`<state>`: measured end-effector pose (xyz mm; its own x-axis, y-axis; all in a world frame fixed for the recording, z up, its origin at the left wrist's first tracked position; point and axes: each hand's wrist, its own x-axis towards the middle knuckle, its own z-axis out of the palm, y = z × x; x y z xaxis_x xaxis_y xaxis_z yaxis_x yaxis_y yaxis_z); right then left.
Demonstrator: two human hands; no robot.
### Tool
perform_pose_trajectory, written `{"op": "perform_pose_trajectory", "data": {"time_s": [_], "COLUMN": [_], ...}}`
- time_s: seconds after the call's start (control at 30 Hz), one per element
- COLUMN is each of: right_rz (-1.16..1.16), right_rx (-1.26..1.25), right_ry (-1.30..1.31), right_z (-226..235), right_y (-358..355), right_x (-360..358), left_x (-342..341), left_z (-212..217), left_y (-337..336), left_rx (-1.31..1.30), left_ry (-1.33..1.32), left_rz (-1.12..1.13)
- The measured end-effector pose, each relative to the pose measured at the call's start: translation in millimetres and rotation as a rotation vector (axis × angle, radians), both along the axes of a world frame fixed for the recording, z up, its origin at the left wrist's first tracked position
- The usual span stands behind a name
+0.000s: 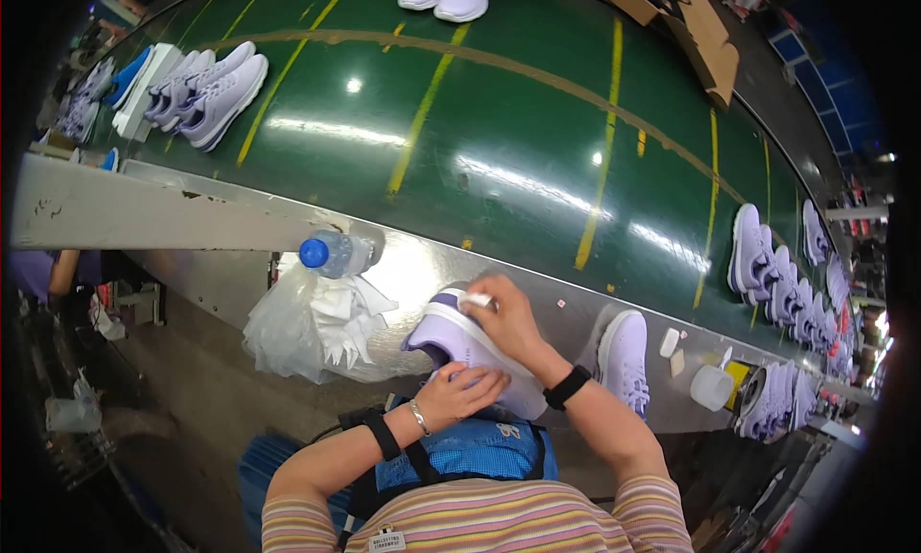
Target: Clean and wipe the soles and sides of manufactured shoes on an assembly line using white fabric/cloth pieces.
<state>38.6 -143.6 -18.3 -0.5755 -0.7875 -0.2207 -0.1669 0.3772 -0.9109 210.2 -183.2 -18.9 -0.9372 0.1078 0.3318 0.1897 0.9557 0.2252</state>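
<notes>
Containers: a clear plastic bag holding white cloths hung at the metal ledge, below a blue-capped bottle; a white cup stood right, contents not visible. The lavender sneaker lay tilted, sole up, at the near edge of the ledge. Left hand curled around its near side, fingers gripping the upper. Right hand arched over the sole, fingertips pinching a small white pad against the sole's edge. A second sneaker lay just right.
</notes>
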Motion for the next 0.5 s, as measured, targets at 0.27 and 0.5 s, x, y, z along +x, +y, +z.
{"op": "perform_pose_trajectory", "data": {"time_s": [0.27, 0.5], "right_rz": [-0.321, -0.393], "right_rx": [0.068, 0.113], "right_ry": [-0.287, -0.506], "right_z": [52, 51], "right_y": [108, 176], "right_x": [-23, 41], "left_x": [36, 29], "left_z": [-9, 14], "left_y": [2, -12], "left_rx": [0.025, 0.255], "left_ry": [-0.111, -0.314], "left_rz": [0.087, 0.03]}}
